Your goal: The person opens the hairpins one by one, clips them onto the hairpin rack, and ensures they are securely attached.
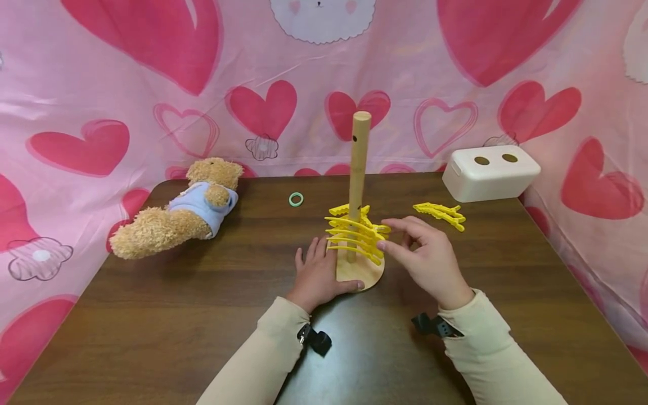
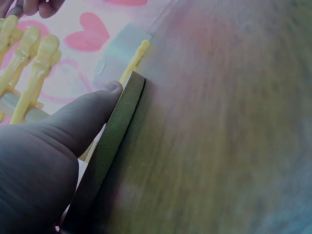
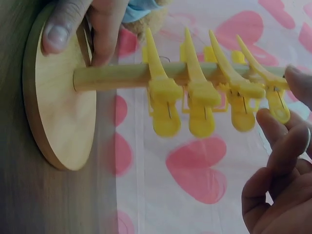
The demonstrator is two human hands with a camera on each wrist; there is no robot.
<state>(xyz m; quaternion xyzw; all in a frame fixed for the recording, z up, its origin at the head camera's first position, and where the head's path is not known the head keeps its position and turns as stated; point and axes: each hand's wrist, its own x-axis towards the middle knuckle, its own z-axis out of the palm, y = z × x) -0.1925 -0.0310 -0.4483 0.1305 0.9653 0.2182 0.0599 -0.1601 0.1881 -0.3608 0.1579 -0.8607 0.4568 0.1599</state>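
Observation:
A wooden post (image 1: 359,154) rises from a round wooden base (image 1: 372,274) on the table. Several yellow claw-like hair clips (image 3: 200,100) are fastened across the post, one above another, curved prongs pointing left in the head view. My left hand (image 1: 319,273) rests on the base's left side, fingers extended and thumb lying along its near edge. In the left wrist view that thumb (image 2: 92,109) presses on the rim. My right hand (image 1: 427,256) is at the post's right, pinching the uppermost hair clip (image 3: 278,108) by its tail between thumb and fingertips.
Two or so loose yellow hair clips (image 1: 440,214) lie to the right, before a white box (image 1: 491,177) with two round holes. A teddy bear (image 1: 199,205) in blue lies at the left. Behind the post is a small green ring (image 1: 296,199). A heart-patterned cloth (image 1: 304,62) hangs behind.

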